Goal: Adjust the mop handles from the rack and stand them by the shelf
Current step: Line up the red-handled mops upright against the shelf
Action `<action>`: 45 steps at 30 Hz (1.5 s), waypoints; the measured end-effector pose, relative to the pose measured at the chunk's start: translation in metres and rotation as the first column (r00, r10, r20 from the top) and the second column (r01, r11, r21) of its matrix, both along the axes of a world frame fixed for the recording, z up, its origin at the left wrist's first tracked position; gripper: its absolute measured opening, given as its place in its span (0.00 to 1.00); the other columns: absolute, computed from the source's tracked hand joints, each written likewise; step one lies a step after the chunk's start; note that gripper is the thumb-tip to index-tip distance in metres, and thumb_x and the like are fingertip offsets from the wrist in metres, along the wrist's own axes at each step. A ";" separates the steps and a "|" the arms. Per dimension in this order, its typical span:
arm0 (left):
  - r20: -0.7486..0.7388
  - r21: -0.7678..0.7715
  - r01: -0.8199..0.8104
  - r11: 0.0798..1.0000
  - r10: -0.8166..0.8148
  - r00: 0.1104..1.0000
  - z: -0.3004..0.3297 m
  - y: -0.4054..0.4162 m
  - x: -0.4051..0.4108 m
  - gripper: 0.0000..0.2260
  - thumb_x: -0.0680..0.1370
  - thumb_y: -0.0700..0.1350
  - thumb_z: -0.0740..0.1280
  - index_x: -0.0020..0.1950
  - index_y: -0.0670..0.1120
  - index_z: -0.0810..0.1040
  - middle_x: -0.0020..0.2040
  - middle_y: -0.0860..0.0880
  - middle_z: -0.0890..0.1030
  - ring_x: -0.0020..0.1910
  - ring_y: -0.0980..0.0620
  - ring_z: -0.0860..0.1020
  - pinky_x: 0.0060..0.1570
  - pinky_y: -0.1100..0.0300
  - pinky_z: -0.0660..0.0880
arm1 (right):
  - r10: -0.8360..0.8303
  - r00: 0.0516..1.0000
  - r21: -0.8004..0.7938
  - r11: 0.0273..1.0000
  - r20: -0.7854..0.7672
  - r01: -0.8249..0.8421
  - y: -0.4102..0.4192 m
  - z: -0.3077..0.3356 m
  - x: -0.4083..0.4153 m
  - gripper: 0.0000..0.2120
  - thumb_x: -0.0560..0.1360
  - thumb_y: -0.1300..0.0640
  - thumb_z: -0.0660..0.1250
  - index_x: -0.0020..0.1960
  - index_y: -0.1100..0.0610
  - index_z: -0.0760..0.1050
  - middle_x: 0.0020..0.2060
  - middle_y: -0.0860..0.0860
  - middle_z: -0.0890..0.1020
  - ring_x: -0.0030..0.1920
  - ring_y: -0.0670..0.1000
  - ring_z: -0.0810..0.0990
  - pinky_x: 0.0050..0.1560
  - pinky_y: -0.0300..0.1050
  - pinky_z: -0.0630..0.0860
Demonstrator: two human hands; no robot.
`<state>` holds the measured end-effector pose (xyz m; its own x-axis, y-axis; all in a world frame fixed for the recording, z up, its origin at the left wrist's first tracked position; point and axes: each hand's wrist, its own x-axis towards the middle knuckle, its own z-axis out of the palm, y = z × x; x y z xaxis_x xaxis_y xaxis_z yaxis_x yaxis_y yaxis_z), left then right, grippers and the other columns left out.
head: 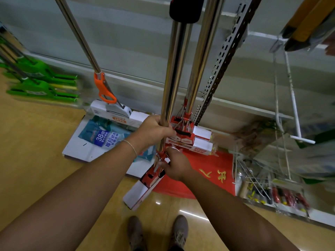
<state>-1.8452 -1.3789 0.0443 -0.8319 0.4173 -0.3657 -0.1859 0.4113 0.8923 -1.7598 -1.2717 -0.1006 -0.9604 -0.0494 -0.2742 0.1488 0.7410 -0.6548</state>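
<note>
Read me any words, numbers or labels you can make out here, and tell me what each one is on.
"38": blue pack on the floor; the Chinese lines beside it are too blurred to read.
Two yellow characters on the red cloth: upside down, not legible.
Orange print on the white box: blurred.
Labels on the green mops: unreadable.
</note>
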 end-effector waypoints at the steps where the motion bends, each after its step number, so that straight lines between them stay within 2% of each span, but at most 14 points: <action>1: -0.011 0.005 -0.013 1.000 0.013 1.000 -0.001 0.001 0.002 0.10 0.70 0.40 0.74 0.45 0.35 0.78 0.37 0.46 0.79 0.40 0.51 0.80 0.44 0.56 0.78 | -0.037 0.999 0.007 0.999 -0.006 0.037 0.001 0.000 0.002 0.17 0.75 0.45 0.69 0.59 0.53 0.72 0.48 0.46 0.76 0.47 0.50 0.75 0.44 0.43 0.66; 4: -0.089 0.037 -0.016 0.999 0.019 0.996 -0.002 0.005 0.009 0.11 0.69 0.50 0.76 0.43 0.43 0.81 0.34 0.55 0.82 0.36 0.62 0.81 0.36 0.69 0.76 | -0.161 0.987 0.016 0.987 -0.029 0.162 0.002 -0.005 0.009 0.17 0.74 0.43 0.68 0.56 0.54 0.73 0.45 0.48 0.77 0.47 0.52 0.78 0.41 0.43 0.66; 6: -0.178 0.042 0.016 0.999 -0.008 0.984 -0.003 0.010 0.012 0.08 0.68 0.56 0.75 0.40 0.54 0.81 0.35 0.58 0.83 0.37 0.62 0.81 0.41 0.65 0.77 | -0.254 0.966 -0.009 0.967 -0.038 0.254 0.002 -0.011 0.009 0.17 0.75 0.42 0.67 0.54 0.55 0.72 0.45 0.51 0.78 0.46 0.55 0.78 0.40 0.45 0.65; 9: -0.363 -0.056 0.064 0.996 -0.081 0.928 -0.007 0.020 0.012 0.06 0.72 0.60 0.70 0.43 0.60 0.76 0.39 0.51 0.84 0.41 0.55 0.82 0.45 0.54 0.80 | -0.369 0.929 -0.015 0.929 -0.024 0.369 0.003 -0.018 0.005 0.20 0.77 0.40 0.65 0.53 0.58 0.69 0.45 0.55 0.80 0.46 0.59 0.79 0.38 0.46 0.65; 15: -0.559 -0.077 0.101 0.992 -0.127 0.820 -0.004 0.037 0.007 0.12 0.80 0.56 0.61 0.56 0.50 0.75 0.38 0.49 0.82 0.36 0.55 0.80 0.38 0.55 0.78 | -0.452 0.892 -0.016 0.892 0.032 0.453 0.018 -0.022 -0.009 0.25 0.76 0.38 0.62 0.59 0.58 0.65 0.52 0.59 0.81 0.51 0.63 0.81 0.43 0.51 0.76; 18: -0.616 -0.101 0.088 0.991 -0.131 0.776 -0.005 0.044 0.003 0.11 0.80 0.55 0.60 0.57 0.50 0.72 0.37 0.50 0.82 0.32 0.57 0.78 0.33 0.60 0.75 | -0.446 0.895 -0.008 0.895 0.024 0.446 0.024 -0.022 -0.016 0.25 0.77 0.42 0.64 0.60 0.62 0.67 0.53 0.60 0.80 0.51 0.63 0.80 0.45 0.53 0.77; 20: -0.657 -0.107 0.061 0.992 -0.116 0.745 -0.005 0.048 0.001 0.12 0.81 0.55 0.59 0.57 0.49 0.71 0.36 0.53 0.80 0.29 0.59 0.75 0.30 0.64 0.72 | -0.445 0.895 -0.022 0.895 0.033 0.446 0.025 -0.022 -0.019 0.25 0.75 0.40 0.62 0.59 0.61 0.67 0.52 0.59 0.79 0.50 0.61 0.80 0.45 0.55 0.78; 24: -0.706 -0.143 0.011 0.990 -0.110 0.700 -0.005 0.055 -0.005 0.14 0.81 0.56 0.58 0.55 0.47 0.72 0.36 0.52 0.79 0.33 0.52 0.79 0.33 0.57 0.76 | -0.438 0.899 -0.047 0.898 0.015 0.438 0.027 -0.040 -0.033 0.34 0.68 0.31 0.52 0.56 0.59 0.71 0.47 0.56 0.79 0.45 0.58 0.80 0.41 0.54 0.78; 28: -0.713 -0.196 -0.020 0.980 -0.129 0.689 -0.001 0.061 -0.015 0.16 0.81 0.56 0.58 0.56 0.44 0.72 0.38 0.46 0.81 0.35 0.44 0.80 0.34 0.55 0.76 | -0.439 0.895 -0.014 0.897 0.074 0.441 0.036 -0.056 -0.051 0.29 0.69 0.33 0.55 0.57 0.54 0.70 0.47 0.52 0.80 0.46 0.56 0.81 0.42 0.52 0.79; 31: -0.684 -0.236 -0.007 0.972 -0.161 0.711 0.004 0.066 -0.022 0.16 0.81 0.56 0.58 0.57 0.43 0.72 0.40 0.44 0.82 0.38 0.42 0.80 0.36 0.54 0.75 | -0.450 0.885 0.016 0.892 0.120 0.452 0.042 -0.049 -0.059 0.22 0.71 0.42 0.62 0.61 0.52 0.73 0.49 0.48 0.81 0.48 0.51 0.81 0.44 0.43 0.76; 35: -0.668 -0.274 -0.027 0.961 -0.171 0.724 0.005 0.074 -0.028 0.18 0.81 0.56 0.57 0.57 0.42 0.71 0.42 0.41 0.82 0.41 0.40 0.80 0.40 0.49 0.77 | -0.432 0.892 0.030 0.901 0.130 0.432 0.050 -0.053 -0.070 0.21 0.70 0.41 0.64 0.59 0.50 0.74 0.49 0.45 0.81 0.47 0.48 0.80 0.39 0.35 0.70; 40: -0.775 -0.253 -0.091 0.963 -0.146 0.615 0.004 0.085 -0.039 0.24 0.79 0.58 0.54 0.52 0.38 0.74 0.34 0.40 0.80 0.32 0.38 0.78 0.31 0.54 0.74 | -0.435 0.893 0.006 0.899 0.118 0.437 0.069 -0.097 -0.089 0.26 0.71 0.36 0.55 0.50 0.57 0.74 0.42 0.51 0.82 0.41 0.53 0.81 0.34 0.44 0.68; 43: -0.736 -0.224 -0.087 0.971 -0.110 0.668 0.004 0.091 -0.046 0.21 0.77 0.56 0.57 0.52 0.38 0.74 0.35 0.40 0.81 0.35 0.38 0.79 0.32 0.54 0.74 | -0.408 0.907 -0.001 0.912 0.107 0.410 0.072 -0.071 -0.094 0.21 0.69 0.38 0.53 0.43 0.55 0.71 0.36 0.48 0.77 0.36 0.50 0.75 0.33 0.42 0.64; 45: -0.717 -0.220 -0.081 0.972 -0.105 0.689 0.002 0.093 -0.049 0.21 0.77 0.57 0.57 0.53 0.39 0.73 0.37 0.41 0.81 0.36 0.39 0.80 0.35 0.50 0.76 | -0.387 0.915 -0.003 0.921 0.113 0.390 0.073 -0.057 -0.096 0.16 0.69 0.39 0.57 0.43 0.50 0.71 0.36 0.45 0.75 0.36 0.46 0.73 0.34 0.41 0.65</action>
<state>-1.8939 -1.2856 0.0465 -0.8703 0.4164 0.2629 0.4814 0.6066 0.6327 -1.8561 -1.1985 -0.1571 -0.8701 0.3133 -0.3804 0.4921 0.5947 -0.6357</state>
